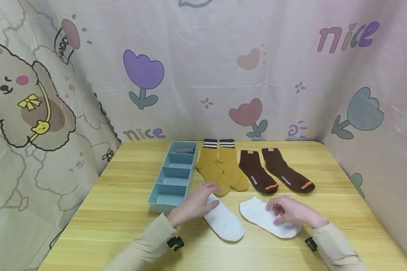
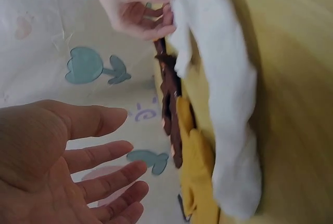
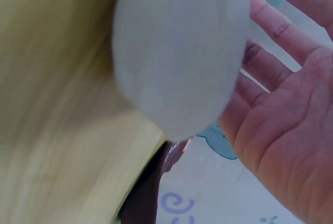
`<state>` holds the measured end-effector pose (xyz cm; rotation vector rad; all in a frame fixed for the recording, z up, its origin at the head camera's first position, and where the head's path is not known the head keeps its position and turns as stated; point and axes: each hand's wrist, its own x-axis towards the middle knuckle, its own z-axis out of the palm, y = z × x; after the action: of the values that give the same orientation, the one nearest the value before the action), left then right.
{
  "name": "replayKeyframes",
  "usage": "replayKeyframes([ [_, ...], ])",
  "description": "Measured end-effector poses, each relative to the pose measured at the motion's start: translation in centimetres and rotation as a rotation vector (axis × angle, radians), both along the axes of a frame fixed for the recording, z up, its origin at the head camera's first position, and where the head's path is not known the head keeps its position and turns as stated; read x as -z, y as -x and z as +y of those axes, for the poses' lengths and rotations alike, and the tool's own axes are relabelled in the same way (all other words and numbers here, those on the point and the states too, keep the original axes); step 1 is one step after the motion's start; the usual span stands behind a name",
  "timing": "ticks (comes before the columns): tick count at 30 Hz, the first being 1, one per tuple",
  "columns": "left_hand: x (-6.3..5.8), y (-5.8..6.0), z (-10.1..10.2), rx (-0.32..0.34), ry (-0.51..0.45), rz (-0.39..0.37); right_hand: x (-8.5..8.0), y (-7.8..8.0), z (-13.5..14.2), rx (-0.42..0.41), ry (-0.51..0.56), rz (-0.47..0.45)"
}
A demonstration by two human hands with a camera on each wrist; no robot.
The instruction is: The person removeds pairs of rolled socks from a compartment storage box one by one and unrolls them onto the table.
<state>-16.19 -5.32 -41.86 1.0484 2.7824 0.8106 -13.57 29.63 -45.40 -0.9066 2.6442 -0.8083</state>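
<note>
Two white ankle socks lie at the front of the table. My left hand is over the upper end of the left white sock; its fingers are spread and hold nothing in the left wrist view. Above the right white sock is my right hand, its fingers loosely bent. In the right wrist view, the palm and relaxed fingers face that sock, which hides some fingertips. Behind them lie a pair of mustard socks with striped cuffs and a pair of dark brown socks.
A blue-grey box with several compartments in a row stands left of the mustard socks. Some grey cloth is in its farthest compartment. A printed curtain hangs behind the wooden table and on both sides.
</note>
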Motion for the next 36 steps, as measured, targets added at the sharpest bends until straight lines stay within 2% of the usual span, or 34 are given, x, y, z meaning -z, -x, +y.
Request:
replayKeyframes([
  [5,-1.2,1.2,-2.4,-0.068,-0.054,0.001,-0.1,0.3,-0.6,-0.021,0.028,-0.011],
  [9,-2.3,3.1,-5.6,-0.191,-0.06,0.008,-0.5,0.7,-0.8,-0.036,0.06,0.013],
  [11,-2.6,4.2,-7.5,-0.263,-0.061,0.001,-0.8,0.9,-0.9,-0.035,0.061,0.056],
  [16,-2.3,6.8,-11.9,-0.42,-0.069,-0.039,-1.9,1.7,-2.1,-0.012,0.026,0.197],
  [21,-1.4,7.8,-14.7,-0.521,-0.076,-0.119,-2.8,3.0,-4.5,0.012,0.034,0.312],
  [25,-0.8,8.0,-15.7,-0.535,-0.074,-0.135,-3.7,5.0,-6.7,-0.004,0.079,0.414],
  [29,-0.5,8.2,-16.2,-0.523,-0.056,-0.105,-5.2,7.3,-9.0,-0.029,0.121,0.435],
  [32,-0.6,8.0,-16.3,-0.514,-0.046,-0.109,-6.2,9.5,-11.0,-0.057,0.162,0.378],
  [36,-0.9,7.3,-16.4,-0.511,-0.072,-0.211,-7.1,12.9,-14.6,-0.1,0.228,0.261],
])
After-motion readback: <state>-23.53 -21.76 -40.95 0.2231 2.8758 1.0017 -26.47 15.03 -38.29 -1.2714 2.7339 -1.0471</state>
